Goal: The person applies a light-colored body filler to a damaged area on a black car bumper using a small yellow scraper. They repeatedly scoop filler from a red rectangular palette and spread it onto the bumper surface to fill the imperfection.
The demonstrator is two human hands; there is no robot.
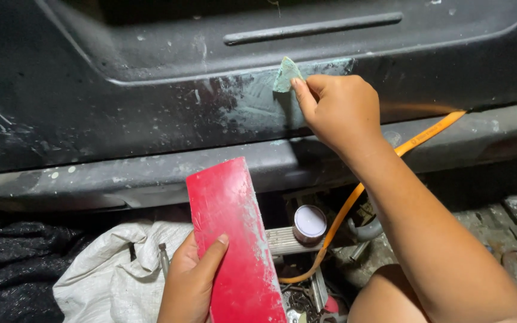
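My right hand (337,107) pinches a small pale green spreader (286,73) and presses it against a black car body panel (91,113), on a patch smeared with greenish filler (252,104). Low in the head view, my left hand (191,282) grips a red flat board (237,239), tilted upright, with pale filler streaks along its right edge. The board stays clear of the panel.
An orange hose (354,200) runs from the right down under my right arm. A small round tin (309,224) stands on a ribbed metal piece below the panel. A white woven sack (112,269) and dark cloth (13,263) lie lower left; scrap parts litter the ground.
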